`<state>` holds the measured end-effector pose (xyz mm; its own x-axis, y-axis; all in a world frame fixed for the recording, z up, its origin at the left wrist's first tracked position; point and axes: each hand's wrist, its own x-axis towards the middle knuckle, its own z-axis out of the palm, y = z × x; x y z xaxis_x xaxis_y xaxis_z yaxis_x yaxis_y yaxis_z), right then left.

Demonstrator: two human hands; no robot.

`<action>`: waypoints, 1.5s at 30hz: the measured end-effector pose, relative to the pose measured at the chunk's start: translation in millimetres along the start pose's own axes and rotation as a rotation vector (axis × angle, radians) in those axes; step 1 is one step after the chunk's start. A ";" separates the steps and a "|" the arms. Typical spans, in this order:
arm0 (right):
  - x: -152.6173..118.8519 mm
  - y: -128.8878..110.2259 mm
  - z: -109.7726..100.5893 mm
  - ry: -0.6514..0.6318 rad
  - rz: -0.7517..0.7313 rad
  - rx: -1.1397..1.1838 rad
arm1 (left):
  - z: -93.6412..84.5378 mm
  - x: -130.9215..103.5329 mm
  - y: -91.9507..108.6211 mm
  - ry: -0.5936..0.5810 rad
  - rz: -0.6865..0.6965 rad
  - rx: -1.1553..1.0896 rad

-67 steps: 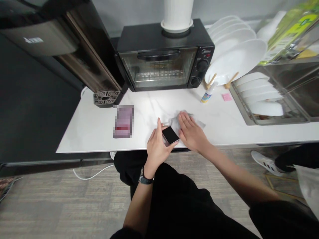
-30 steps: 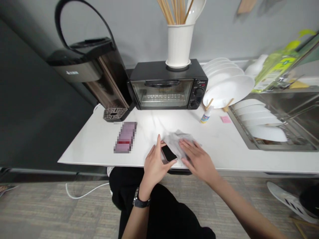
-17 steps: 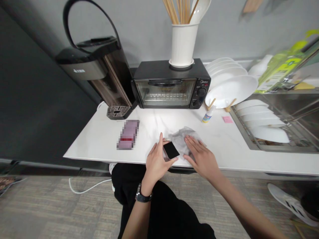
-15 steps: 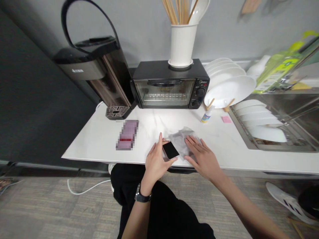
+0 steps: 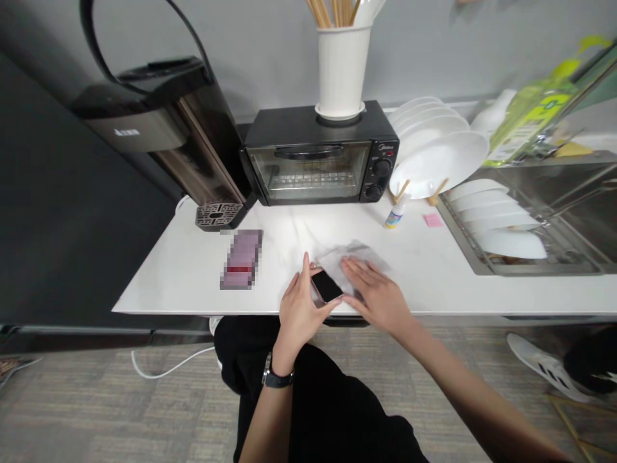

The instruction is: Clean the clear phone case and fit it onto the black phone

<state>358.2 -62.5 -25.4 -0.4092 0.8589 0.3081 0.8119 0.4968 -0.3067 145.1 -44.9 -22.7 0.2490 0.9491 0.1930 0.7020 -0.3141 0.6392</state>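
On the counter's front edge, my left hand (image 5: 299, 307) grips a small rectangular device (image 5: 326, 286) with a black face and a pinkish rim. Its thumb lies along the near edge, one finger is at the far side, and the index finger points up. My right hand (image 5: 376, 294) lies flat, fingers stretched out, over a thin grey translucent cloth or sheet (image 5: 359, 253). The right thumb comes close to the device's right corner; I cannot tell whether it touches. Part of the sheet is hidden under that hand.
A pixelated purple item (image 5: 241, 258) lies to the left on the white counter (image 5: 178, 283). Behind are a drink dispenser (image 5: 193, 141), a toaster oven (image 5: 313, 164) and a small bottle (image 5: 396, 212). Plates (image 5: 441, 161) and a sink (image 5: 573, 212) are at right.
My right hand has slid left, nearer to the device, and the sheet has shifted and spread out. My left hand keeps its grip. The view has shifted slightly.
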 end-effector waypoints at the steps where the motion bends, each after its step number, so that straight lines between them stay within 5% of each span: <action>1: -1.6 0.4 0.9 0.038 0.072 -0.030 | 0.2 0.8 1.0 0.000 -0.001 -0.017; 3: -3.6 -11.1 7.0 0.077 0.116 -0.042 | 0.4 1.9 1.2 -0.013 -0.011 -0.025; 7: 0.3 -40.8 17.3 -0.005 -0.072 0.092 | -0.1 2.0 -3.2 -0.027 -0.045 0.005; 13: -3.9 -2.3 1.9 0.105 0.165 -0.057 | 1.0 0.8 1.1 0.004 -0.009 -0.041; 20: 0.9 -33.8 16.2 -0.013 -0.122 0.061 | -2.3 -1.9 -1.2 -0.043 0.012 0.003; 26: 1.1 8.1 3.7 0.111 0.111 -0.106 | -2.7 -1.3 2.8 -0.002 -0.027 -0.061; 33: 0.2 -43.3 16.4 -0.008 -0.118 0.069 | -0.8 -2.4 -7.3 -0.021 0.033 0.000; 40: 2.4 7.6 -2.6 0.079 0.128 -0.078 | 3.3 -0.9 -5.3 0.036 0.024 -0.029; 45: -2.8 -38.6 13.3 0.021 -0.045 0.035 | 1.5 -2.2 -8.5 -0.008 -0.010 0.028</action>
<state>322.5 -82.5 -26.4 -0.4359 0.8328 0.3412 0.7774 0.5395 -0.3234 139.6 -44.4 -29.7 0.2469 0.9521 0.1802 0.7229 -0.3048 0.6201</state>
